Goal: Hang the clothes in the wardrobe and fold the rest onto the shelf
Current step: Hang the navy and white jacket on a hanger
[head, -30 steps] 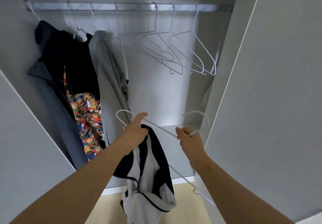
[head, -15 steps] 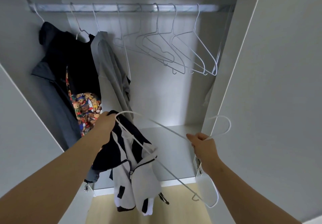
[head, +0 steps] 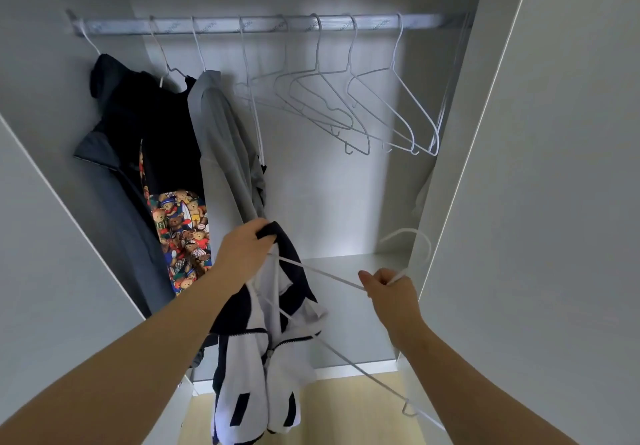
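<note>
Left hand (head: 242,250) gripped the navy-and-white jacket (head: 263,351) by its collar, the jacket dangling toward six o'clock. Right hand (head: 388,289) pinched the white hanger (head: 332,276) at its neck, one arm threaded into the jacket. Beyond lay the shelf (head: 346,327). At eleven o'clock, hung clothes (head: 166,140) sat under the rail (head: 221,25).

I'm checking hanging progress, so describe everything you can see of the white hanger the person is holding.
The white hanger is thin and wire-like, with a curved hook and a small notch near its lower tip. It is tilted, hook up to the right, below the rail, not hung. The right hand grips its neck; one arm is tucked inside the navy-and-white jacket, whose collar the left hand grips.
</note>
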